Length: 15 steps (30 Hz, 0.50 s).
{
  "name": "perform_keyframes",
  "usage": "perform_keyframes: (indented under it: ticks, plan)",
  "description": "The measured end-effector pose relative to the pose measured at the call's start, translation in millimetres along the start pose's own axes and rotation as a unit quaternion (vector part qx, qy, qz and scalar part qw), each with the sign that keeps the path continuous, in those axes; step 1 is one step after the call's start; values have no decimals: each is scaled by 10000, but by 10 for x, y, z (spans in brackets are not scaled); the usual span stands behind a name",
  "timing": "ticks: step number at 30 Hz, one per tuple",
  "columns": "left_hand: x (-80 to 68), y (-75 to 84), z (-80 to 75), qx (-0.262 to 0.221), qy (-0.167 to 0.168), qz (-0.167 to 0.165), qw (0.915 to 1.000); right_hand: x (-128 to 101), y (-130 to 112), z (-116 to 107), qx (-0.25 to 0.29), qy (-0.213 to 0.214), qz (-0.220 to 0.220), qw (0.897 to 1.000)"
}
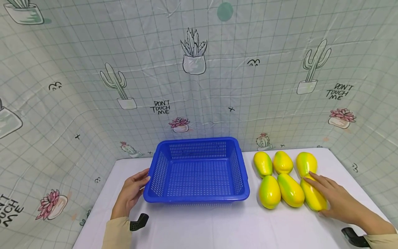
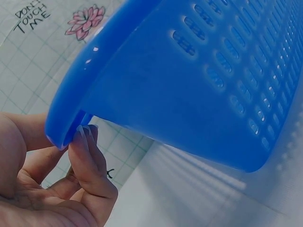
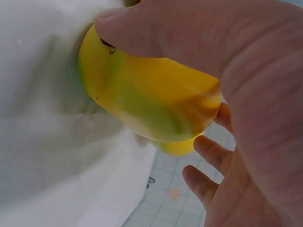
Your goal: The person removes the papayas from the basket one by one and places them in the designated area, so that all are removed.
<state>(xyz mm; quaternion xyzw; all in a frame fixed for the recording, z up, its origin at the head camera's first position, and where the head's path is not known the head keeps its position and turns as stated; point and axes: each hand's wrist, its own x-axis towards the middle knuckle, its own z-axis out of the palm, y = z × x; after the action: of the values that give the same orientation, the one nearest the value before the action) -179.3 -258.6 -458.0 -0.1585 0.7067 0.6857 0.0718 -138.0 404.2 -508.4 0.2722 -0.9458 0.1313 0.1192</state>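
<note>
A blue slotted plastic basket (image 1: 196,199) stands empty in the middle of the white table. My left hand (image 1: 132,192) holds its left rim, thumb at the edge. In the left wrist view the curled fingertips (image 2: 87,151) hook under the basket's rim (image 2: 66,118). Several yellow-green mangoes lie in two rows to the right of the basket. My right hand (image 1: 332,199) lies over the front right mango (image 1: 317,204), which rests on the table. The right wrist view shows the thumb on one side of this mango (image 3: 151,104) and the fingers (image 3: 210,151) curling round the other.
The other mangoes (image 1: 269,192) (image 1: 290,190) (image 1: 282,162) sit close together between the basket and my right hand. A checked cloth printed with cacti (image 1: 192,52) walls the table at the back and sides. Bare white tabletop (image 1: 217,228) lies in front of the basket.
</note>
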Motion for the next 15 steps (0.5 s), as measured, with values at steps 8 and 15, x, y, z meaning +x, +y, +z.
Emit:
perform_keyframes:
  ticks: [8,15]
  plan:
    - [-14,9,7,35,30,-25,10000,-14,-3,-4,4,-33,60,10000]
    - [-13,7,12,60,22,-28,10000,-10,-15,-41,314,-127,243,9991]
